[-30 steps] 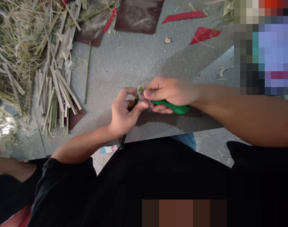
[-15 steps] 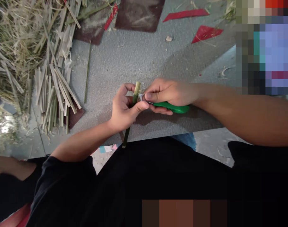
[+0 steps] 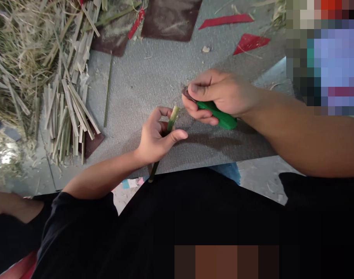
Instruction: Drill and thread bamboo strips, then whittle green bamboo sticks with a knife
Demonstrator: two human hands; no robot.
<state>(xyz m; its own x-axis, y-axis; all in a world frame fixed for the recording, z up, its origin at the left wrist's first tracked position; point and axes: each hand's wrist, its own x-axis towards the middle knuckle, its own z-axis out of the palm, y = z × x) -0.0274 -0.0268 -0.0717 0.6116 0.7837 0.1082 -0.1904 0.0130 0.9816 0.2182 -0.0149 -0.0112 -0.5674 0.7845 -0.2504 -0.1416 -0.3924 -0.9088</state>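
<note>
My left hand (image 3: pixel 153 141) is closed around a green bamboo strip (image 3: pixel 173 117). The strip's upper end is pale and shaved, and its lower end runs down past the table edge against the black shirt. The left thumb points right, away from the strip. My right hand (image 3: pixel 223 91) grips a knife with a green handle (image 3: pixel 220 115). The fingers mostly cover the blade. The knife is up and to the right of the strip's pale end, apart from it.
At left on the grey table (image 3: pixel 147 77) lie a pile of split bamboo strips (image 3: pixel 73 112) and a heap of fine shavings (image 3: pixel 16 42). Dark brown sheets (image 3: pixel 172 19) and red scraps (image 3: pixel 251 43) are at the back. Another person's arm (image 3: pixel 16 205) shows at lower left.
My right hand has drawn the knife up and away from the strip. My left hand has shifted slightly right, and the strip leans more to the right.
</note>
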